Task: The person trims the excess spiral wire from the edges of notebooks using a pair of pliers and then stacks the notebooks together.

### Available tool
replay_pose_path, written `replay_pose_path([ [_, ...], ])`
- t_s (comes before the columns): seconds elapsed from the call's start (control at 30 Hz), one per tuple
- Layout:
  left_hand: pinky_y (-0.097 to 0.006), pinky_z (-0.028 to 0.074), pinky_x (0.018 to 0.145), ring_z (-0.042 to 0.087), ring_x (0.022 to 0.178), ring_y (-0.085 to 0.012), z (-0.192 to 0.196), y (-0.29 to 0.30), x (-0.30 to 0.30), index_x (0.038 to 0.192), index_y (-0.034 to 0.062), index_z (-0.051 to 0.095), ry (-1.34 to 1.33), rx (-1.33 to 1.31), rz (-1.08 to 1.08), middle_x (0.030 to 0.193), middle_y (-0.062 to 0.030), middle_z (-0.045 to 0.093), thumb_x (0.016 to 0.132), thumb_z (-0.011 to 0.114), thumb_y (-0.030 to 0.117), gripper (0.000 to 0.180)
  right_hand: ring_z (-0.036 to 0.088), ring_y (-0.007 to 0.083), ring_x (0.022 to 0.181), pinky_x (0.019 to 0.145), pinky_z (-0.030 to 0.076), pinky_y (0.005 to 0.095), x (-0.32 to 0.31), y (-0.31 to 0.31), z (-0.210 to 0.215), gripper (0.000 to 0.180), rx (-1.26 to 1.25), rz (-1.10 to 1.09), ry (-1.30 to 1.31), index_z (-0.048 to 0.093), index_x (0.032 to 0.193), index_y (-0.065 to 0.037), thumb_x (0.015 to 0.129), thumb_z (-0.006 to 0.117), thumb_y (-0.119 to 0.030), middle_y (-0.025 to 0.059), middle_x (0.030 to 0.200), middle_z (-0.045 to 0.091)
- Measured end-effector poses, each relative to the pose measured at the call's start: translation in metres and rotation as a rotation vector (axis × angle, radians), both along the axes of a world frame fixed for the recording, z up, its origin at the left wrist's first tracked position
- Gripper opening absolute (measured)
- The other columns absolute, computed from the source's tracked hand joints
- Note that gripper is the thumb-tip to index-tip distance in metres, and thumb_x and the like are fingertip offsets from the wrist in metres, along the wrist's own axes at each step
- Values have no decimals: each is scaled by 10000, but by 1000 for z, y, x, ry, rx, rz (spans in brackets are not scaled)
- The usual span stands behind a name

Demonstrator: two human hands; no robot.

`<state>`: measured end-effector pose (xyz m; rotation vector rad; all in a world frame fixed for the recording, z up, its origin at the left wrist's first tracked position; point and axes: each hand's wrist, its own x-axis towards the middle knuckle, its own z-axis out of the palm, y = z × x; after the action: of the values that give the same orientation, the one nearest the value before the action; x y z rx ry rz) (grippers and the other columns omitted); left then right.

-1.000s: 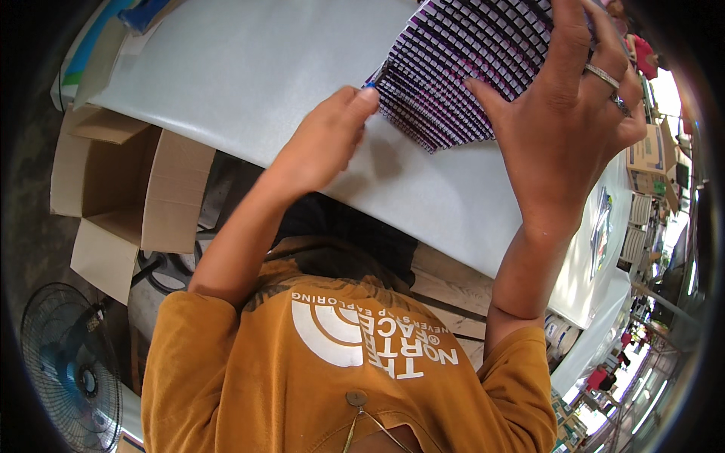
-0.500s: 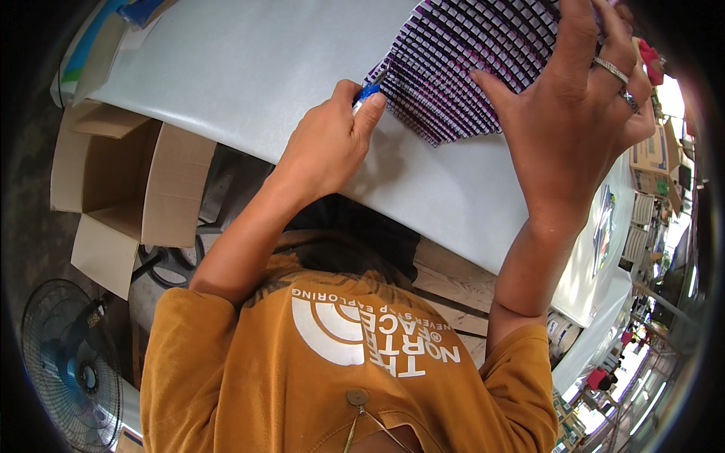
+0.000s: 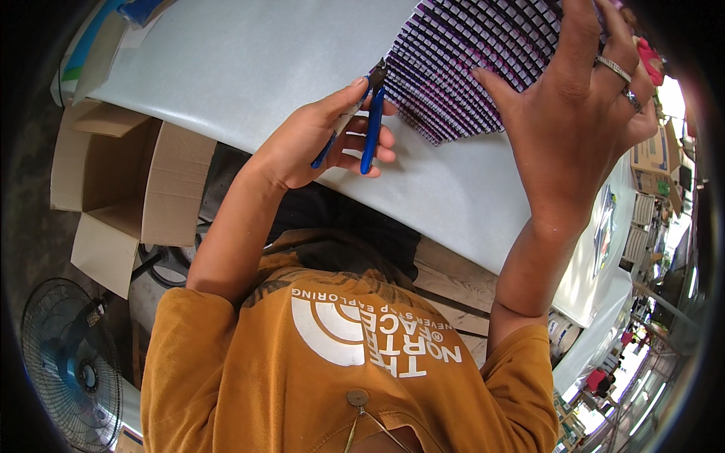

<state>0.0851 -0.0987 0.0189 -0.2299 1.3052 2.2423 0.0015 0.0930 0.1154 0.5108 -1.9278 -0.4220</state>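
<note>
My left hand (image 3: 310,136) holds a pair of blue-handled cutting nippers (image 3: 371,128). Their handles are spread apart, with the fingers behind them. The dark jaws point up at the left edge of a flexible piece (image 3: 461,75) covered in rows of small white and purple blocks, with dark gaps between the rows. My right hand (image 3: 574,106) grips this piece from the right. Its thumb lies across the blocks, while the fingers curl over the far side, their tips partly hidden. Two rings show on that hand. The piece runs out of view at the top.
Beneath the hands is a table with a pale grey cover (image 3: 257,68). An opened cardboard box (image 3: 177,181) stands by its left edge, above a fan (image 3: 72,366) at the lower left. A blue object (image 3: 140,11) lies at the far left. More cartons (image 3: 651,151) stand at right.
My left hand has loosened and turned, so the nippers' handles have spread and show fully. The nippers remain at the piece's left edge. My right hand and the piece have barely moved.
</note>
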Motion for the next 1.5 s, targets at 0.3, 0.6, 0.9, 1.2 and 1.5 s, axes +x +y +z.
replay_pose_path([
  [0.3,-314,545,608,653,739,-199,8,1,2,1119,26,554,-42,-10,8,855,-110,633,972,310,481,537,364,241,1240,1050,248,465,2,1,1,1100,18,-27,15,354,1387,-258,438,908,-217,40,1293,396],
  [0.6,-328,489,689,621,714,-188,1,12,3,1120,32,532,159,-664,27,846,-76,625,972,345,470,498,369,257,1254,1042,262,464,4,-1,0,1044,27,-40,32,398,1360,-230,448,905,-198,58,1330,399],
  [0.9,-303,454,600,549,645,-161,-11,16,3,1062,52,545,385,-1176,67,758,-40,553,967,342,494,496,374,273,1268,1033,275,464,5,-1,3,988,11,-14,68,442,1333,-202,459,901,-179,76,1367,401],
  [1.2,-439,534,814,643,902,-263,-28,-6,2,1210,11,506,-90,198,-46,940,-145,616,966,293,520,603,30,353,1397,1117,112,497,36,47,-41,1467,-561,509,-388,-153,1435,-36,492,883,-470,222,1492,18],
  [1.5,-373,521,671,599,770,-218,-23,-5,3,1134,27,525,-60,103,-12,855,-90,572,970,306,502,548,83,345,1399,1141,99,430,23,46,-141,1453,-1156,620,-997,-221,1396,11,540,894,-358,268,1490,28],
])
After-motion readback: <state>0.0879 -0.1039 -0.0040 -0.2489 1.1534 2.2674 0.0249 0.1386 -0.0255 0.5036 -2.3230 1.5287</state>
